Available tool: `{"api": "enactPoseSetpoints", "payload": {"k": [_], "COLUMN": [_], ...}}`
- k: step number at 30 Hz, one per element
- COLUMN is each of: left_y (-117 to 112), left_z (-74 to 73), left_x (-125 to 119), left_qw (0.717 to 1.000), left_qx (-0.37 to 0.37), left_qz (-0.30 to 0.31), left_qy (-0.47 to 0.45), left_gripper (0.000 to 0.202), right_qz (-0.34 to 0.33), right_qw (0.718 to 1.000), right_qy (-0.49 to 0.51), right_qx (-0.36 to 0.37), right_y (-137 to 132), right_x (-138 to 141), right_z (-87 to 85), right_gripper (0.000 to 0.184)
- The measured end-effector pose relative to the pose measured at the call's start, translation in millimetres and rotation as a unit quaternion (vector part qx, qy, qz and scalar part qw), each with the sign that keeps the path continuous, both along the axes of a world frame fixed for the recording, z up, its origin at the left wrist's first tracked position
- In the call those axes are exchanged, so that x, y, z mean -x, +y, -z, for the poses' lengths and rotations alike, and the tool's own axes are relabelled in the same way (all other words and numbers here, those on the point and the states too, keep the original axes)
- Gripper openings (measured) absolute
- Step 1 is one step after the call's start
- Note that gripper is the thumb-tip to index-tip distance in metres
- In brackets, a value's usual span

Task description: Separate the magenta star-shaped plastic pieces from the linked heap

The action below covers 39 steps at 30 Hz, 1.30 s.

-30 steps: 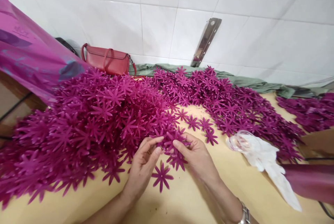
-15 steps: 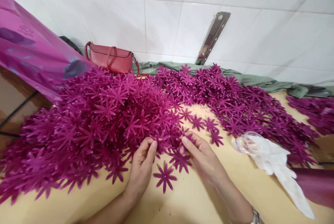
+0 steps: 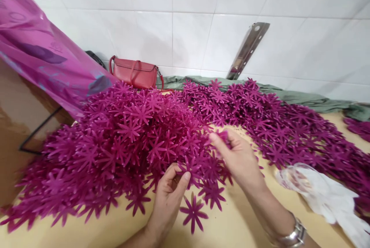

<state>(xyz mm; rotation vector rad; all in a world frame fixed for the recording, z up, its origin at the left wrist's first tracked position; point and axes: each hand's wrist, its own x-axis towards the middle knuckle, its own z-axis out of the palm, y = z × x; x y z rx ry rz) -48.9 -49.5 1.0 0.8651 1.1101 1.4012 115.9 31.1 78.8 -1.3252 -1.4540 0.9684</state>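
Between the thumb and fingers of my left hand (image 3: pixel 170 198) a magenta flower-shaped piece (image 3: pixel 189 171) with narrow petals is pinched. My right hand (image 3: pixel 241 159), up and to the right of it, is closed on another magenta flower piece (image 3: pixel 222 137), partly hidden by the fingers and blurred. A single flower piece (image 3: pixel 193 214) lies flat on the table just below my hands, with another (image 3: pixel 213 193) above it. To the left rises a large heap of the same flower pieces (image 3: pixel 115 147).
A darker pile of flower pieces (image 3: pixel 277 128) curves along the back and right of the yellowish table (image 3: pixel 225 228). White gloves (image 3: pixel 320 194) lie at the right. Against the tiled wall are a red handbag (image 3: pixel 134 73), a metal strip (image 3: pixel 248 49) and green cloth (image 3: pixel 303 99). A pink plastic bag (image 3: pixel 49 47) hangs at left.
My right hand has lifted up and away from my left hand with a flower piece in its fingers. The left hand keeps its pinch. The view has shifted slightly.
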Motion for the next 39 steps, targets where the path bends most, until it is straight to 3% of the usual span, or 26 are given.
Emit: {"api": "enactPoseSetpoints", "payload": {"k": [2, 6, 10, 14, 18, 26, 30, 34, 39], "left_y": [0, 2, 2, 3, 4, 6, 5, 0, -6], "left_z": [1.2, 1.3, 2.9, 5.3, 5.6, 4.4, 5.4, 2.4, -11.0], "left_x": [0, -1, 1, 5, 6, 2, 2, 3, 2], "left_qw": [1.0, 0.999, 0.997, 0.995, 0.996, 0.995, 0.997, 0.998, 0.997], "left_qx": [0.007, 0.023, 0.046, 0.056, 0.044, -0.008, -0.013, -0.023, -0.047], "left_qz": [0.002, -0.002, -0.015, -0.037, -0.021, -0.017, -0.037, -0.058, -0.059], "left_qy": [-0.012, -0.035, -0.052, -0.068, -0.077, -0.099, -0.072, -0.026, 0.035], "left_gripper": [0.022, 0.024, 0.026, 0.026, 0.024, 0.028, 0.022, 0.017, 0.013], "right_qz": [0.04, -0.019, -0.069, -0.047, -0.028, -0.145, -0.179, -0.123, -0.066], "right_qw": [0.999, 0.998, 0.99, 0.99, 0.994, 0.987, 0.978, 0.984, 0.969], "right_qy": [0.003, 0.012, 0.075, 0.095, 0.077, 0.003, 0.019, 0.09, 0.201], "right_qx": [0.001, 0.064, 0.096, 0.096, 0.075, 0.07, 0.102, 0.094, 0.124], "right_y": [5, -11, -31, -35, -36, -47, -46, -38, -31], "right_x": [-10, -22, -14, -10, -10, 6, -7, -27, -32], "right_z": [3.4, 19.3, 26.9, 28.4, 32.5, 31.6, 27.5, 33.4, 45.0], "right_gripper": [0.041, 0.043, 0.029, 0.026, 0.032, 0.02, 0.037, 0.027, 0.031]}}
